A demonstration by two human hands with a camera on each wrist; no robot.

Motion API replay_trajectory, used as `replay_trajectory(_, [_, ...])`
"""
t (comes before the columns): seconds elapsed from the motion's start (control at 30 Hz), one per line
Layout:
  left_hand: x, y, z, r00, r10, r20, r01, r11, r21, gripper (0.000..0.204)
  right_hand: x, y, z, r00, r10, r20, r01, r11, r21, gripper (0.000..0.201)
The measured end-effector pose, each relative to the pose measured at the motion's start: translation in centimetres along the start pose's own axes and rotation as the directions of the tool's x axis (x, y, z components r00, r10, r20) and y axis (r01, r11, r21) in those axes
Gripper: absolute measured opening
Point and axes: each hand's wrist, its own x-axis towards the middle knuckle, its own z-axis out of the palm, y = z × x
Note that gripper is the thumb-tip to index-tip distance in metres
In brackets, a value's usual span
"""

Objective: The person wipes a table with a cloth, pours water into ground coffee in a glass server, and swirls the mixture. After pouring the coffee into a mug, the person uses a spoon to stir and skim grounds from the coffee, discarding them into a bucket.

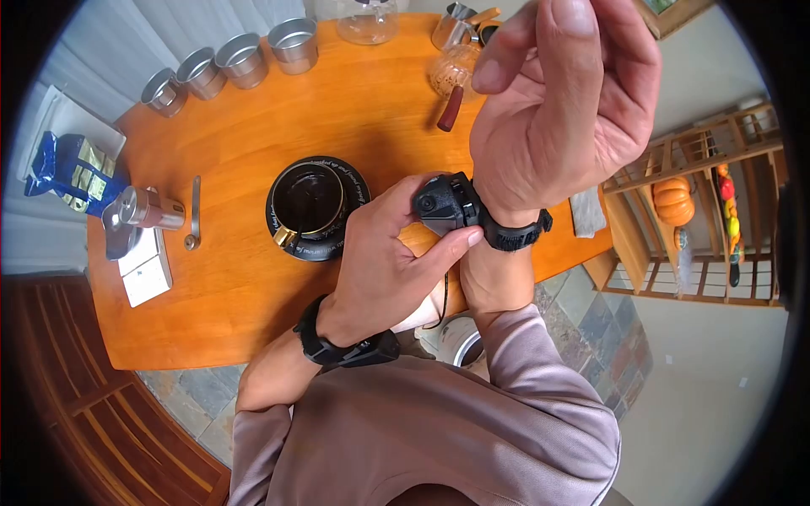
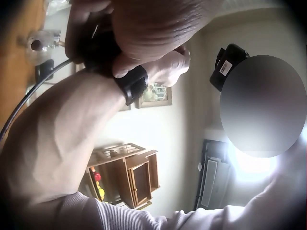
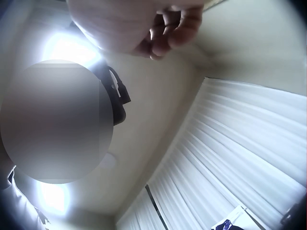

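Note:
In the head view my left hand holds the black camera on my right wrist, thumb at its lower edge and fingers behind it. My right hand is raised palm up, its fingers loosely bent and holding nothing. The black strap circles that wrist. The left wrist view has my left hand over the right wrist, beside the strap; shadow hides its fingertips. At the top of the right wrist view, my right hand has its fingers bent.
On the wooden table are a black cup on a saucer, several metal cups, a blue bag, a grinder, a spoon and a glass vessel with a red-brown handle. Shelves stand right.

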Motion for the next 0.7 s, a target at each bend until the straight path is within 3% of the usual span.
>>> replay_trajectory(0.27, [0.8,0.7,0.0,0.996,0.089,-0.003,-0.086,0.966,0.242,0.037,0.6,0.1,-1.5,0.991,0.131,0.022,-0.133,0.983,0.130,0.025])
replay_trajectory(0.4, [1.1,-0.1,0.0,0.997,0.062,0.034,-0.067,0.987,0.143,0.034,0.8,-0.2,-2.1,0.979,0.196,0.050,-0.202,0.961,0.186,0.027])
replay_trajectory(0.5, [1.3,0.5,0.3,0.989,-0.139,0.047,0.145,0.975,-0.166,0.027,1.0,1.0,-3.1,0.956,0.287,0.060,-0.293,0.943,0.161,0.031])
replay_trajectory(0.57, [1.5,0.7,0.0,0.986,-0.156,0.052,0.162,0.979,-0.124,0.027,1.1,1.6,-3.4,0.931,0.359,0.065,-0.364,0.923,0.121,0.035])
replay_trajectory(0.63, [1.7,0.5,-0.1,0.984,-0.175,0.027,0.176,0.984,-0.038,0.032,0.7,1.8,-3.2,0.860,0.509,0.041,-0.502,0.828,0.248,0.028])
replay_trajectory(0.67, [1.9,0.3,-0.2,0.984,-0.175,0.017,0.175,0.983,-0.047,0.032,0.6,2.1,-3.2,0.856,0.515,0.051,-0.511,0.825,0.242,0.028])
replay_trajectory(0.7, [2.1,0.1,-0.4,0.971,-0.237,0.035,0.238,0.969,-0.059,0.035,0.5,2.5,-3.5,0.808,0.587,0.056,-0.585,0.785,0.207,0.026])
